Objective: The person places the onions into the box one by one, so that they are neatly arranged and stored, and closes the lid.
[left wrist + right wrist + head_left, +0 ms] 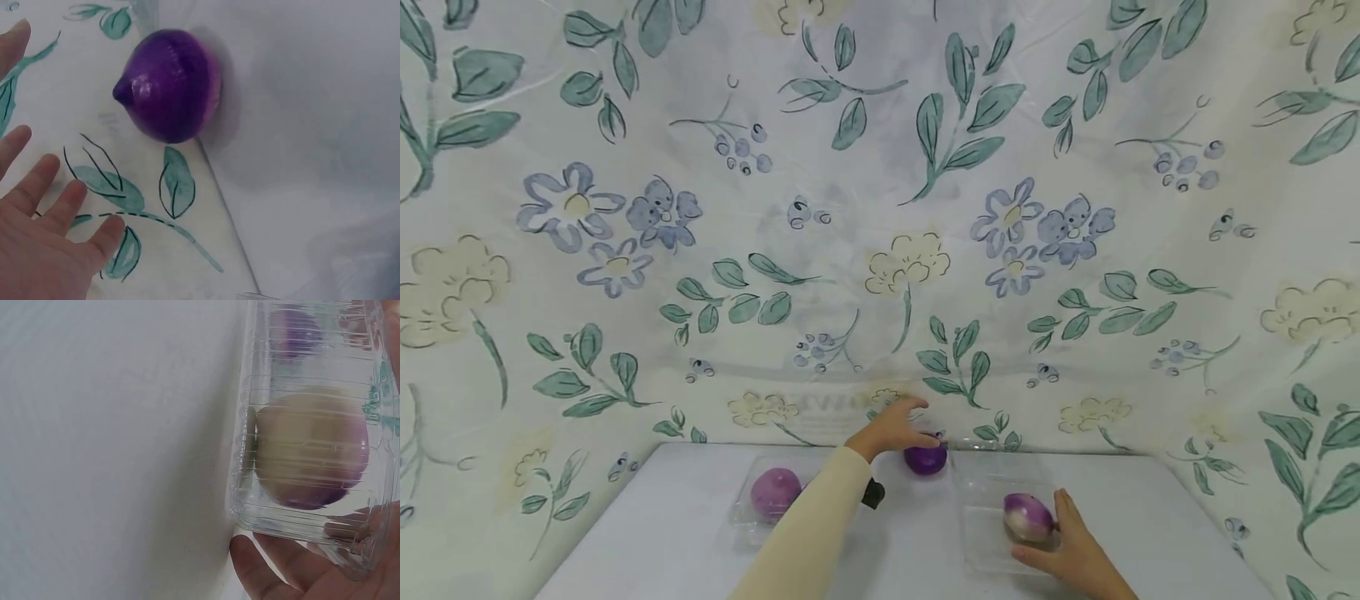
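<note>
My left hand (891,429) reaches toward the back edge of the table, fingers spread and holding nothing. Just below its thumb in the head view sits a glossy deep-purple onion (926,460); the left wrist view shows that onion (169,87) apart from the fingers, its pointed tip toward them. At the right, a purple-and-white onion (1028,517) lies in a clear plastic container (981,546). Around that container's right side my right hand (1078,550) is spread. In the right wrist view its extended fingertips (247,562) lie against or close beside the container's corner; contact is hard to judge.
A second clear container (745,533) stands at the left with a pinkish-purple onion (775,493), partly behind my left sleeve (820,529). The white table (647,533) ends at a flower-printed cloth (880,192) behind it. A small black object (874,493) shows at the left wrist.
</note>
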Demonstrator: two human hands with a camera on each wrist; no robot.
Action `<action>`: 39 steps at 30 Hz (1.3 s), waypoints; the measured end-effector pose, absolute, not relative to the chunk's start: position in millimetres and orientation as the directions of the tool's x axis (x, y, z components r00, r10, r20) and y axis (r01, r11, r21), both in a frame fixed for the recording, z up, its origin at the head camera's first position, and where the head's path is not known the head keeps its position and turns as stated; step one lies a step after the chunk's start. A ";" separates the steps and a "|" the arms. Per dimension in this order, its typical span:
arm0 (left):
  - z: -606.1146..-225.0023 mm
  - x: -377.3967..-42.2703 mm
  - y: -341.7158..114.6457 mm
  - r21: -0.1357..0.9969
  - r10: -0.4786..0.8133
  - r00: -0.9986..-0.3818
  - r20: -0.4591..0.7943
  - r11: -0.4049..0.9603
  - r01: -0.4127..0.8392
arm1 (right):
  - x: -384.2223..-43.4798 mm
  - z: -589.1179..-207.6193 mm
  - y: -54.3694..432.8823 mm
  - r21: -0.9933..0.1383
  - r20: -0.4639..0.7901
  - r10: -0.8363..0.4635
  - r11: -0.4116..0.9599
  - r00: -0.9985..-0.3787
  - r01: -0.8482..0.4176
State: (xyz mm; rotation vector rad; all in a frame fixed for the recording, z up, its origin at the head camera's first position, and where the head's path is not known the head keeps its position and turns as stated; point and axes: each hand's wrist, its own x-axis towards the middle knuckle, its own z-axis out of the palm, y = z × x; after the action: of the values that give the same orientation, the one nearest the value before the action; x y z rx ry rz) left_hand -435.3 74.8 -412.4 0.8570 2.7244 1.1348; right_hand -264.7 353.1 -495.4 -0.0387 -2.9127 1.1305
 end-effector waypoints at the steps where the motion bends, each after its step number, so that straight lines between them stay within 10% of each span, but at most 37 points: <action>1: -413.3 -435.7 74.2 0.681 0.515 -0.847 0.132 0.574 0.455 | -264.6 -496.5 353.0 -0.679 0.000 0.029 0.734 -1.000 0.021; 39: -466.2 -432.0 104.2 0.728 0.501 -0.865 -0.015 0.598 0.334 | -265.7 -493.6 352.7 -0.669 0.023 0.054 0.743 -0.998 0.024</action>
State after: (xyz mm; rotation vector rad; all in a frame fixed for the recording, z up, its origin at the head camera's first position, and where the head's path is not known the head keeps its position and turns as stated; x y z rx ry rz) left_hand -432.0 104.2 -466.2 0.6920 2.6081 1.1217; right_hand -265.7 352.7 -493.6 -0.0649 -2.8943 1.1107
